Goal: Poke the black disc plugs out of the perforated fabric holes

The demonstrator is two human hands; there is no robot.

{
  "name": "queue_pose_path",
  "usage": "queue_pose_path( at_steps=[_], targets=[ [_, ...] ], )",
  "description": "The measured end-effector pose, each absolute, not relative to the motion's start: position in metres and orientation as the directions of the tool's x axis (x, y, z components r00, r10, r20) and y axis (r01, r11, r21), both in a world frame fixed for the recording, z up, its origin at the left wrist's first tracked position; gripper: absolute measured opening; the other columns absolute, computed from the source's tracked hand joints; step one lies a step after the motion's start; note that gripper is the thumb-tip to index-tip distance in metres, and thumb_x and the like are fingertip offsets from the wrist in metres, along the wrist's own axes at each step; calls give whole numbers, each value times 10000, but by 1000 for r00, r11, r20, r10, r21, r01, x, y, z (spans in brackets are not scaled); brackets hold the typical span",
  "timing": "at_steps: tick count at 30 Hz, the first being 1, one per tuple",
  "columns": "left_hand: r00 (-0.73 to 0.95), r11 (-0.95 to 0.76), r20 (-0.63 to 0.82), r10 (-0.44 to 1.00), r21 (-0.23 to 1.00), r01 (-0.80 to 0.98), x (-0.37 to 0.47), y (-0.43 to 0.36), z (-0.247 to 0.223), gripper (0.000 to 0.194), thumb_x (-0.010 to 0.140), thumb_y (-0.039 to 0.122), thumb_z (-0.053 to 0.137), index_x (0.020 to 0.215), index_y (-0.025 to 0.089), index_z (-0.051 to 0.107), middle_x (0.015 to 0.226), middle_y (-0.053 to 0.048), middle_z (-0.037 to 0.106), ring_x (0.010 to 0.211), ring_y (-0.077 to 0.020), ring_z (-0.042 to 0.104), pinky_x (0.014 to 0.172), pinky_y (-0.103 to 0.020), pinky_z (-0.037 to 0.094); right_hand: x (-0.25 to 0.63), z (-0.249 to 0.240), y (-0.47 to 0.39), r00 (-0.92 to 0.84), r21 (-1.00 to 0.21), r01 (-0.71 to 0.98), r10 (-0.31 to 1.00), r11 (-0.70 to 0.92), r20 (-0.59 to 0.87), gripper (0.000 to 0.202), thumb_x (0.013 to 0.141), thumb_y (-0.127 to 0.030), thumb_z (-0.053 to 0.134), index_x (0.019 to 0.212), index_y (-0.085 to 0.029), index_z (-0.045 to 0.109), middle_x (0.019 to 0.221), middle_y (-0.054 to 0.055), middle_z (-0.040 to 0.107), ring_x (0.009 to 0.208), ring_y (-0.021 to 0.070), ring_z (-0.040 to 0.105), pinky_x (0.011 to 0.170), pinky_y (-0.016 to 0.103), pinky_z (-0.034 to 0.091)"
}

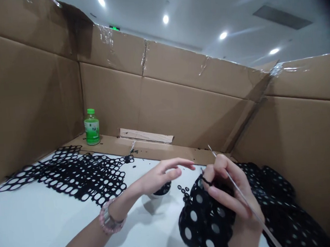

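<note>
My right hand (228, 188) is closed around a black fabric with round holes (207, 220), its folds hanging below the fingers. A long thin metal rod (243, 197) also lies in this hand, one tip pointing up past the knuckles; its exact kind is unclear. A thin black loop crosses one finger. My left hand (160, 174) is stretched out with fingers apart, holding nothing, a pink bead bracelet and a band at its wrist. Partly hidden beneath it stands a small white cup (162, 193) with black bits inside. Small black rings (183, 190) lie between the cup and the fabric.
At left, a black net of rings (83, 172) spreads over the white table (22, 227). A green bottle (92, 128) stands in the back corner. Cardboard walls (180, 100) enclose the table. More black perforated fabric (283, 205) is heaped at right. A cardboard strip (146, 135) lies at the back.
</note>
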State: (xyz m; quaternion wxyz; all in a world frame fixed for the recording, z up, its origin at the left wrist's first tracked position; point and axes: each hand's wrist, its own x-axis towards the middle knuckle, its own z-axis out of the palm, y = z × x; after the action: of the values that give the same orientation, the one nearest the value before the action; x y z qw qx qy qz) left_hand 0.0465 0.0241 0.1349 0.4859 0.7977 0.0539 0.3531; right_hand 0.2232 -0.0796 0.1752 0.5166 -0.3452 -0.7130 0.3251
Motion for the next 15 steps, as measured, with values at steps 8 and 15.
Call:
queue_pose_path(
  at_steps=[8, 15],
  targets=[
    [719, -382, 505, 477, 856, -348, 35, 1, 146, 221, 833, 373, 593, 767, 162, 585, 811, -12, 587, 778, -141, 543, 753, -250, 437, 221, 175, -76, -245, -851, 123, 847, 511, 473, 283, 813, -256, 610, 761, -248, 332, 680, -37, 480, 596, 139, 402, 577, 271, 343],
    [709, -599, 529, 466, 779, -187, 15, -18, 161, 174, 876, 309, 529, 784, 167, 571, 741, 10, 552, 728, -132, 496, 721, -229, 408, 205, 174, -76, -324, -869, 142, 852, 474, 411, 319, 794, -392, 647, 818, -247, 364, 744, -28, 509, 641, 134, 411, 583, 251, 340]
  ],
)
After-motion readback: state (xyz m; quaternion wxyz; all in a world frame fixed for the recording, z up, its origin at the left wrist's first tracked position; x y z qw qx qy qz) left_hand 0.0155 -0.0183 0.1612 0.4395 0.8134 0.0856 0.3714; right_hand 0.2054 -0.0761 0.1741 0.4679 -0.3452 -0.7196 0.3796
